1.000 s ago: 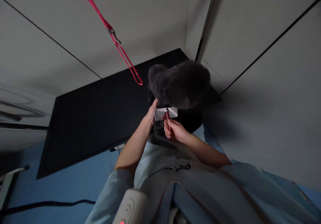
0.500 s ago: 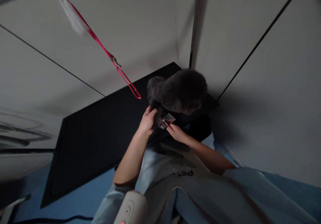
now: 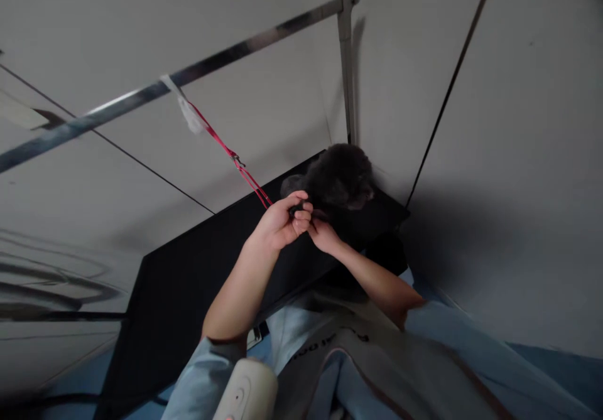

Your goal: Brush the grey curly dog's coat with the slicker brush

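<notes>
A small, fluffy dark grey dog (image 3: pixel 342 175) is on the black tabletop, its body on the far side of my hands. Fingers of my left hand (image 3: pixel 287 219) are curled round one of the dog's dark paws (image 3: pixel 296 208), which shows between thumb and fingers. My right hand (image 3: pixel 324 235) is closed just to the right of it, close below the dog's body. It holds what looks like a slicker brush, now mostly hidden behind the fingers.
The black table (image 3: pixel 188 282) stands against pale wall panels (image 3: pixel 494 125). Above it runs a metal bar (image 3: pixel 226 56) on an upright post (image 3: pixel 346 75). A red loop leash (image 3: pixel 219 140) hangs from the bar, its lower end near my left hand.
My left hand has turned and lifted slightly with the paw. My right hand has moved up beside it, and the brush's flat head no longer shows. The view has tilted up, bringing in the bar.
</notes>
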Demonstrator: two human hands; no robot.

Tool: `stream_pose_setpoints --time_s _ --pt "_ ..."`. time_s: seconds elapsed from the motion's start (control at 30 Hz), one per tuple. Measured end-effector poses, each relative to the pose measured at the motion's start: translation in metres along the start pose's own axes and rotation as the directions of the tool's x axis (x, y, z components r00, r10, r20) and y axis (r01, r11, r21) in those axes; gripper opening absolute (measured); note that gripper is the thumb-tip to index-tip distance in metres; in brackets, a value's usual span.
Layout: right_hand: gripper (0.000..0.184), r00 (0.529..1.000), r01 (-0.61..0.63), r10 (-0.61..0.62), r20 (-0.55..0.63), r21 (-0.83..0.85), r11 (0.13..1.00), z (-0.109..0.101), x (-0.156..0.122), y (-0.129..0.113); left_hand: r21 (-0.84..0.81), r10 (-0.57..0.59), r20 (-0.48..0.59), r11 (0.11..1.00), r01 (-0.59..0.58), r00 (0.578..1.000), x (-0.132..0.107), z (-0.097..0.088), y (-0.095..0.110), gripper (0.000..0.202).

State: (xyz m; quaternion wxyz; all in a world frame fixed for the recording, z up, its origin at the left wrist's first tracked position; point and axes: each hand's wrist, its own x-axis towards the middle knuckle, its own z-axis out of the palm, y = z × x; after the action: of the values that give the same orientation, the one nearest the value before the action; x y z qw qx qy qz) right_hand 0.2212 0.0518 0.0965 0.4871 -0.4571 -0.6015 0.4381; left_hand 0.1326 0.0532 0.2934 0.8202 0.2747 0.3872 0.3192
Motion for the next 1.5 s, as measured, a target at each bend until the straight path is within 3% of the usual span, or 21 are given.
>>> stream_pose_setpoints --time_s 0.1,0.27,0.4,0.47,0.53,0.57,0.67,0.73,0.8,0.87,0.9,0.97,1.03,1.07,1.17,1.23,1.3,1.37,1.43,1.5 --pt "0.021 0.997 -0.069 0.068 0.044 0.008 0.998 0.001 0.001 -0.015 0.002 -0.070 0.011 0.998 0.070 0.997 -0.008 0.013 0.019 0.011" --pt "0.020 0.999 -0.008 0.001 0.051 0.139 0.990 -0.003 0.017 -0.033 0.010 -0.064 -0.003 0.998 0.064 0.998 -0.019 0.031 0.043 0.016" --pt "0.024 0.965 -0.240 0.222 0.140 0.127 0.962 -0.004 0.027 -0.052 -0.015 -0.056 0.008 0.998 0.056 0.998 -0.028 0.043 0.061 0.018" --pt "0.024 0.980 -0.146 0.124 0.156 0.136 0.980 -0.004 0.031 -0.061 0.011 -0.052 0.017 0.999 0.052 0.999 -0.032 0.049 0.068 0.017" --pt "0.019 0.993 0.034 -0.052 0.105 0.166 0.985 -0.006 0.038 -0.069 0.036 -0.011 0.024 0.999 0.010 1.000 -0.035 0.054 0.075 0.017" --pt "0.018 0.994 0.064 -0.077 0.074 0.167 0.984 -0.007 0.041 -0.071 0.040 0.019 0.026 0.999 -0.020 0.999 -0.037 0.057 0.077 0.017" --pt "0.024 0.989 -0.114 0.098 0.109 0.154 0.982 -0.008 0.050 -0.075 0.021 0.070 0.034 0.997 -0.071 0.997 -0.041 0.062 0.085 0.018" --pt "0.029 0.982 -0.100 0.067 0.178 0.186 0.977 -0.010 0.056 -0.079 -0.009 0.045 0.048 0.999 -0.045 0.998 -0.042 0.065 0.089 0.017" --pt "0.030 0.972 0.132 -0.170 0.159 0.224 0.966 -0.015 0.063 -0.086 -0.042 0.021 0.073 0.999 -0.018 0.997 -0.042 0.067 0.093 0.016" --pt "0.026 0.933 0.331 -0.350 0.087 0.179 0.926 -0.019 0.070 -0.091 -0.078 0.030 0.107 0.997 -0.021 0.994 -0.043 0.069 0.096 0.015" --pt "0.026 0.936 0.334 -0.345 0.063 0.138 0.932 -0.020 0.072 -0.091 -0.096 0.040 0.128 0.995 -0.028 0.991 -0.043 0.070 0.098 0.014" --pt "0.027 0.984 0.164 -0.169 0.053 0.091 0.982 -0.021 0.073 -0.089 -0.124 0.051 0.165 0.992 -0.031 0.985 -0.045 0.073 0.101 0.013" --pt "0.030 0.996 0.030 -0.039 0.077 0.110 0.993 -0.023 0.073 -0.088 -0.130 0.045 0.192 0.991 -0.020 0.980 -0.046 0.075 0.102 0.012" --pt "0.029 0.994 0.057 -0.068 0.084 0.131 0.990 -0.026 0.074 -0.089 -0.123 0.037 0.199 0.992 -0.013 0.979 -0.047 0.076 0.102 0.012" --pt "0.020 0.950 0.307 -0.312 0.008 0.162 0.938 -0.039 0.083 -0.094 -0.096 0.034 0.212 0.995 -0.014 0.977 -0.048 0.079 0.101 0.012" --pt "0.018 0.974 0.222 -0.212 -0.075 0.179 0.958 -0.041 0.086 -0.088 -0.098 0.073 0.222 0.994 -0.053 0.972 -0.048 0.079 0.102 0.011" --pt "0.025 0.994 -0.023 0.046 -0.098 0.226 0.974 -0.033 0.079 -0.071 -0.111 0.129 0.233 0.988 -0.106 0.964 -0.049 0.078 0.105 0.011" --pt "0.033 0.970 -0.205 0.232 -0.079 0.252 0.946 -0.019 0.065 -0.050 -0.111 0.166 0.236 0.984 -0.143 0.958 -0.049 0.078 0.106 0.011" --pt "0.037 0.959 -0.260 0.279 -0.043 0.251 0.932 -0.011 0.054 -0.038 -0.087 0.167 0.225 0.985 -0.151 0.960 -0.049 0.079 0.104 0.011" --pt "0.037 0.977 -0.180 0.202 -0.063 0.252 0.951 -0.012 0.055 -0.039 -0.052 0.158 0.215 0.987 -0.150 0.964 -0.049 0.083 0.100 0.011"
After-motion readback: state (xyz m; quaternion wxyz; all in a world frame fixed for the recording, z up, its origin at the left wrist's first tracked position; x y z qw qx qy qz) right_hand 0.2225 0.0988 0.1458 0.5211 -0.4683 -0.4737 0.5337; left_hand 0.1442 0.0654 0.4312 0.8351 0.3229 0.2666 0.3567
